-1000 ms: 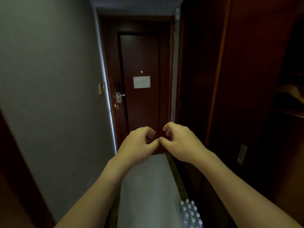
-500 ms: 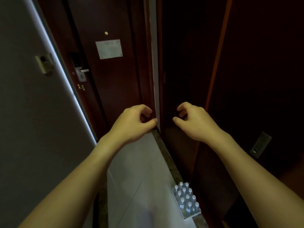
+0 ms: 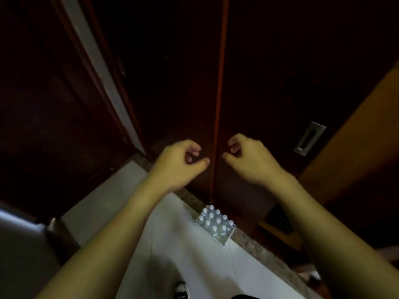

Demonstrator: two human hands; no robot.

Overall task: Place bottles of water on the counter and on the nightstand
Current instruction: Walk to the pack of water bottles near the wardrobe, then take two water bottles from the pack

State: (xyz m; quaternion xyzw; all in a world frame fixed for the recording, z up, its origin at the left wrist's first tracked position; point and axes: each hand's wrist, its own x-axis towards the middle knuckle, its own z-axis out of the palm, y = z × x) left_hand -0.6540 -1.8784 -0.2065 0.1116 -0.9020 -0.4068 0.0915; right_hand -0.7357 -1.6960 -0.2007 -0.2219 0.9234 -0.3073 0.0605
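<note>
A shrink-wrapped pack of several small water bottles (image 3: pixel 216 224) with white caps stands on the pale floor against the base of a dark wooden wardrobe. My left hand (image 3: pixel 179 165) and my right hand (image 3: pixel 248 160) are held out in front of me, well above the pack. Both hands have loosely curled fingers and hold nothing. They hover on either side of the wardrobe's vertical door seam (image 3: pixel 219 104), with a small gap between them.
The wardrobe's right sliding door carries a recessed metal handle (image 3: pixel 308 139). A dark entrance door (image 3: pixel 43 93) and its pale frame strip (image 3: pixel 99 67) lie to the left. A speckled stone border (image 3: pixel 254 240) edges the white floor tiles (image 3: pixel 172 244). A shoe tip (image 3: pixel 181 289) shows at the bottom.
The view has swung right and downward, from the entrance door to the wardrobe. The bottle pack has come further into view. My hands have moved slightly apart, still curled and holding nothing.
</note>
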